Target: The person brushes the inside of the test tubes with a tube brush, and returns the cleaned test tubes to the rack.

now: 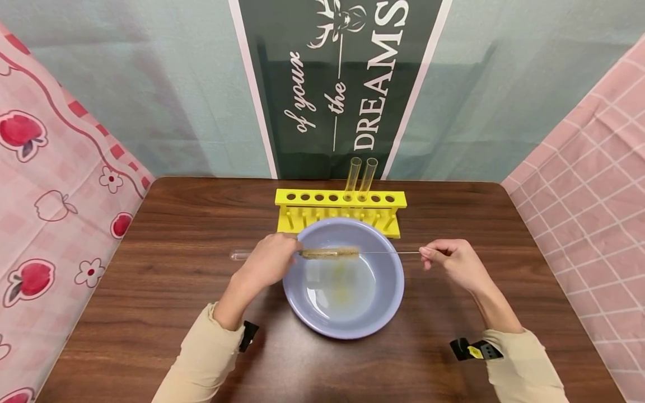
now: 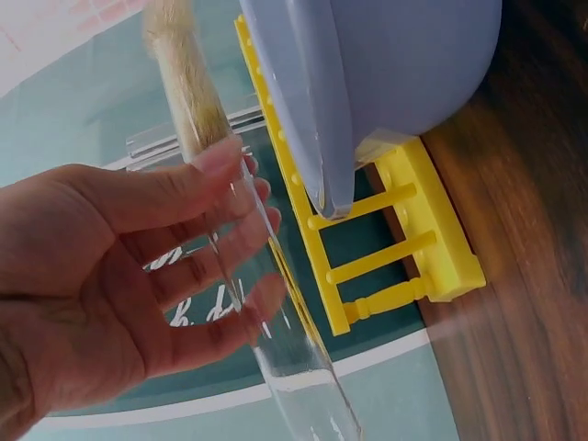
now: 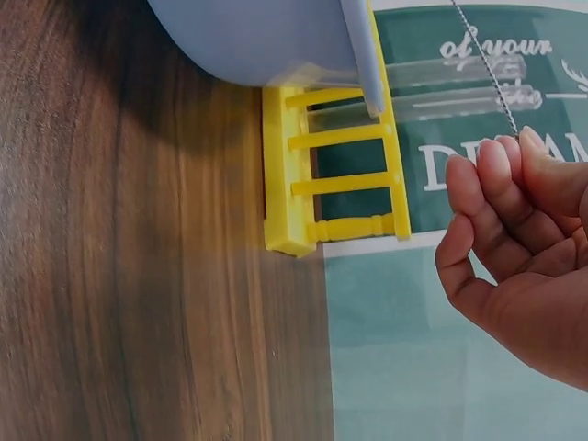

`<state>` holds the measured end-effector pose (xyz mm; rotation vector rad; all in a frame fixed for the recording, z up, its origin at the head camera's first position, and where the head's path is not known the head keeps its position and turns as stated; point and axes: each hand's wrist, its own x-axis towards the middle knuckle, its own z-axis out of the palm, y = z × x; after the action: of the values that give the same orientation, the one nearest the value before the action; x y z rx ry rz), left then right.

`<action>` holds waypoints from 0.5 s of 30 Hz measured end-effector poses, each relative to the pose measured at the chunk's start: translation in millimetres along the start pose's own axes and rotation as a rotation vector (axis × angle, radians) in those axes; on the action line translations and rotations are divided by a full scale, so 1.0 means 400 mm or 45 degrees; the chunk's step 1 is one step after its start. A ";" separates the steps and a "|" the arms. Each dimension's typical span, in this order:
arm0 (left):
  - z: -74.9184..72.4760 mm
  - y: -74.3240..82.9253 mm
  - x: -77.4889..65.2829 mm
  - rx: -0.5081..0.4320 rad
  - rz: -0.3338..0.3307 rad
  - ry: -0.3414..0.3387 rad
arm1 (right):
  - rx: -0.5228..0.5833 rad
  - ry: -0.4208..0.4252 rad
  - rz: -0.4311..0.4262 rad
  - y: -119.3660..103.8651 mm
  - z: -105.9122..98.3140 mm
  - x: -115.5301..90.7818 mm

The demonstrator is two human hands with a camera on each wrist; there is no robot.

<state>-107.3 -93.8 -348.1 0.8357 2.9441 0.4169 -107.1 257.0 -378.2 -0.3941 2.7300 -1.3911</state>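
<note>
My left hand point(image 1: 272, 257) grips a clear glass test tube point(image 2: 299, 367), held sideways over the left rim of a lavender basin point(image 1: 344, 331). The bristles of a test tube brush point(image 1: 330, 253) sit partly inside the tube's mouth, the rest sticking out to the right. On the other side, my right hand point(image 1: 458, 262) pinches the end of the brush's thin twisted wire handle point(image 3: 491, 75) between thumb and fingertips. Cloudy, slightly yellowish water point(image 1: 347, 288) lies in the basin below the brush.
Behind the basin stands a yellow test tube rack point(image 1: 312, 202), partly hidden by it. Two upright glass tubes point(image 1: 354, 174) are in its holes. The brown wooden table point(image 1: 166, 252) reaches back to a printed cloth backdrop point(image 1: 201, 112).
</note>
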 end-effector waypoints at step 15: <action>-0.014 0.019 0.004 0.116 0.028 0.095 | -0.055 -0.064 -0.002 -0.100 0.032 0.014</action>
<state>-105.5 -88.0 -340.6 0.8815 3.0462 0.3244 -102.5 222.9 -353.6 -0.4277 2.7237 -1.3058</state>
